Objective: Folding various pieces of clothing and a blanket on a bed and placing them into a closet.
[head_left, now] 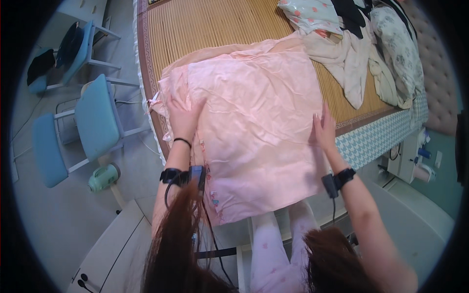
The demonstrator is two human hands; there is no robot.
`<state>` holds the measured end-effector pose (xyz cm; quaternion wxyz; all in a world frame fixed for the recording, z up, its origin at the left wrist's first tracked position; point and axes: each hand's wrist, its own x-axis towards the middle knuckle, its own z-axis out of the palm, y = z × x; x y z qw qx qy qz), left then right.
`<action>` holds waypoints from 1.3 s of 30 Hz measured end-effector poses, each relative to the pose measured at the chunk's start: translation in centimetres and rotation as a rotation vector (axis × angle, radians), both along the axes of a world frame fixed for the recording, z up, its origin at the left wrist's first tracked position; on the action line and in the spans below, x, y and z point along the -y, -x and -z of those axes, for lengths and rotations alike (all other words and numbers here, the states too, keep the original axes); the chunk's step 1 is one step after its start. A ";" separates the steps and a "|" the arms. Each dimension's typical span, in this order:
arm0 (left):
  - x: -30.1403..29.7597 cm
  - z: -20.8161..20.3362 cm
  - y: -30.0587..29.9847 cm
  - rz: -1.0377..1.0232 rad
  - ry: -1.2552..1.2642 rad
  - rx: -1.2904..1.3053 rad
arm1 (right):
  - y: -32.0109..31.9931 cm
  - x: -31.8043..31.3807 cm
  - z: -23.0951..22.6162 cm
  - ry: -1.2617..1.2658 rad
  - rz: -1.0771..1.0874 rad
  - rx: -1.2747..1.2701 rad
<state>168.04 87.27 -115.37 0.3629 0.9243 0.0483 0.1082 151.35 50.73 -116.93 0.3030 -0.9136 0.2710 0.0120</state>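
A large pink cloth, folded in layers and wrinkled, lies over the bed's near edge, its lower part hanging toward my legs. Along its left side show a printed floral strip and small ties. My left hand rests on the left part of the cloth, fingers spread and thumb apart. At the right edge of the cloth is my right hand, its fingers stretched out and its thumb apart. Neither hand visibly grips the cloth.
A bamboo mat covers the bed. Cream clothing and a floral-print bundle lie at the right. Blue chairs and a green thermos jug stand on the floor at left. A white cabinet is at lower left.
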 end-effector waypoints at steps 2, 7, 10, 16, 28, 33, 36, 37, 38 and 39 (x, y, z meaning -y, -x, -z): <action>3.3 -2.3 -1.0 0.052 0.017 -0.075 | -4.3 3.5 1.9 -0.182 -0.034 0.190; 3.5 -5.2 -1.5 0.079 -0.045 0.200 | -11.5 5.1 2.8 -0.357 -0.124 0.458; 0.7 -1.9 -3.4 0.010 -0.211 0.101 | -12.8 1.6 0.4 -0.161 -0.039 0.305; 6.6 1.0 -5.7 0.103 -0.790 0.165 | -18.5 -7.5 1.5 0.452 -0.473 0.323; 0.8 5.1 -9.1 0.300 -0.918 0.020 | -24.7 0.9 5.2 0.575 -0.515 0.409; 3.5 3.2 -8.1 0.162 -0.508 0.158 | -25.0 1.8 4.3 0.360 -0.473 0.378; 4.1 3.9 -10.0 0.077 -0.145 0.109 | -27.2 3.3 3.8 0.354 -0.614 0.279; 4.3 4.0 -9.8 0.078 -0.133 0.100 | -27.5 3.7 3.9 0.375 -0.675 0.242; 4.4 4.0 -9.7 0.010 -0.144 0.051 | -27.5 3.9 4.0 0.383 -0.678 0.229; 4.0 3.6 -9.7 -0.061 -0.174 0.008 | -28.1 2.8 3.3 0.395 -0.680 0.336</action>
